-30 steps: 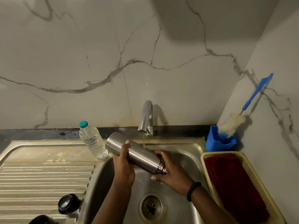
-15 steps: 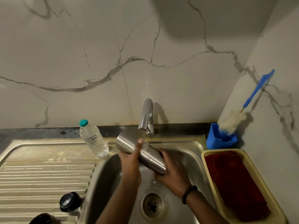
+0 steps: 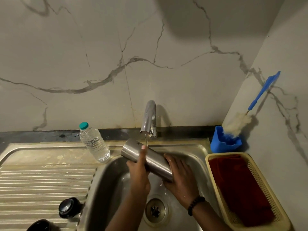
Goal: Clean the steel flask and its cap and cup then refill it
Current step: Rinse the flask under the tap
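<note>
Both hands on the steel flask (image 3: 148,160), held over the sink basin (image 3: 106,180), tilted: base up-left, neck end down-right. Left hand (image 3: 139,174) wraps the middle of the body, fingers curled round it, one fingertip showing over the top edge. Right hand (image 3: 180,177) cups the lower neck end from beneath and the right, fingers fairly straight along the steel; how tightly it grips I cannot tell. Thin stream runs from the tap (image 3: 148,120) and lands on the flask's upper side beside the left fingertip. Black cap (image 3: 68,207) sits on the ribbed drainboard (image 3: 41,180), near the basin's left edge. Second dark round item (image 3: 40,226) at the bottom edge, cut off, unclear what. Plastic water bottle (image 3: 94,142) stands behind the basin's left corner. Blue-handled brush (image 3: 250,114) leans in a blue holder (image 3: 224,144) by the right wall; yellow basket (image 3: 273,197) with red cloth (image 3: 240,189) in front of it.
</note>
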{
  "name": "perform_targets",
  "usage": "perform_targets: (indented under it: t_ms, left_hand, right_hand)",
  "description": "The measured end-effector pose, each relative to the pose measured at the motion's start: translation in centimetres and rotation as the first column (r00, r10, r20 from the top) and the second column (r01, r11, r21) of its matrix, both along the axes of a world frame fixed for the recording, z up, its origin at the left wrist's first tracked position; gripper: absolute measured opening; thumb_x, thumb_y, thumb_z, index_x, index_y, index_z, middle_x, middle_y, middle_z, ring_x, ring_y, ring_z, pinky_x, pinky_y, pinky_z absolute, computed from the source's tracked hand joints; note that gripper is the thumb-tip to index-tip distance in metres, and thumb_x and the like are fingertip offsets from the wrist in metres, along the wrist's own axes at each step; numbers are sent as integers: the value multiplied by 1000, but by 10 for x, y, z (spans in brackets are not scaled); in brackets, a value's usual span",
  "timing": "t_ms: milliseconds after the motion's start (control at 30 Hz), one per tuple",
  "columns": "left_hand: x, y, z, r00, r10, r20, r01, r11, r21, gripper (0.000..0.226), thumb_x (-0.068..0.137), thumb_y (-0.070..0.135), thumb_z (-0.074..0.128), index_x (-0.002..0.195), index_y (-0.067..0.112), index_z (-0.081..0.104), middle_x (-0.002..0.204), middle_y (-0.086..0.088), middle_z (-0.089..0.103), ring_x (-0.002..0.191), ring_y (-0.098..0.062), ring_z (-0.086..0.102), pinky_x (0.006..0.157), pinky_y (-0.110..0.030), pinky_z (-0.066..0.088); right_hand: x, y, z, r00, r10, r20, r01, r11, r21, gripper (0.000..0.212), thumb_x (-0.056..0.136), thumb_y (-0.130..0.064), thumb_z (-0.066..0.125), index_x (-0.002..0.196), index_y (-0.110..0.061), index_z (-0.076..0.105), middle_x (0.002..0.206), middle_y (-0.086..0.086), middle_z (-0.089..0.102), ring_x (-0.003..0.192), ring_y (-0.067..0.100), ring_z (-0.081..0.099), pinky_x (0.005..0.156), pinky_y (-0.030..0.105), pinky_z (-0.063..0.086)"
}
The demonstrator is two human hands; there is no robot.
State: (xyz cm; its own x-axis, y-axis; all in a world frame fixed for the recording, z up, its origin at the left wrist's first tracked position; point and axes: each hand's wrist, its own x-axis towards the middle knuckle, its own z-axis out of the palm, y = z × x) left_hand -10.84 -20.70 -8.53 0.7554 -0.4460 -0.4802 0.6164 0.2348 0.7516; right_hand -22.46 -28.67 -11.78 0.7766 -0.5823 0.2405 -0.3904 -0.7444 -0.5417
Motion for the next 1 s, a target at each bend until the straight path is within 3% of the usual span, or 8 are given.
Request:
perform_targets:
  t_ms: [33,100,300,467,667,800,933,1000]
  left_hand:
    - [8,2,1,1000,-6,19,6,1000,-3,82,82,31,75,150,17,30,129,-14,59,113,-33,62,101,-51,50]
    - [11,6,4,998,-31,63,31,999,-6,80,83,34,71,150,17,32,132,-15,59,118,-33,60,97,-47,52]
    - [0,18,-3,998,-44,-34,39,989,-143,85,76,49,76,146,19,40,133,-24,58,118,-39,62,88,-46,57]
    - [7,12,-7,999,-33,28,34,999,-41,80,82,39,69,150,16,34,133,-18,59,118,-34,61,98,-48,52]
    - [52,8,10,991,132,5,-132,991,-9,85,75,65,66,138,11,50,129,-21,63,109,-31,66,85,-44,56]
    - [8,-3,10,999,18,43,-23,993,113,87,81,47,74,150,20,30,137,-15,56,120,-33,60,105,-53,48]
    - [-34,-12,3,989,-147,-3,145,971,188,79,76,27,85,134,15,34,118,-11,63,102,-26,67,80,-35,57]
    - [-25,-17,5,993,-119,-9,118,962,247,83,71,27,89,128,18,30,116,-12,58,102,-29,64,81,-39,57]
  right_hand:
    - [-3,-1,6,999,49,-20,-45,986,163,91,71,-35,83,140,-44,26,140,-11,43,123,8,47,99,21,43]
    - [-5,-4,22,982,188,-16,-149,824,547,90,71,-43,82,136,-52,20,137,-18,40,119,3,48,96,24,50]
    - [1,-29,46,938,320,-129,-106,622,776,95,67,-66,74,144,-29,33,130,-6,51,110,11,59,89,29,57]
    - [-3,-14,30,974,214,-76,-119,768,630,82,74,-44,80,138,-44,28,131,-14,46,104,-1,54,77,11,50]
    - [-10,-5,13,996,93,4,-82,861,501,87,69,-40,83,138,-49,30,131,-18,48,108,-1,54,85,20,53]
    - [3,2,11,1000,1,27,-7,968,249,81,69,-44,80,137,-43,36,128,-20,49,109,-2,51,84,14,47]
    - [9,3,8,994,-52,92,53,999,-12,71,67,-46,77,128,-33,45,120,-13,60,108,4,57,88,19,48]
    - [3,3,5,993,-67,98,70,997,-28,75,66,-44,79,130,-33,43,122,-12,60,110,4,57,88,25,52]
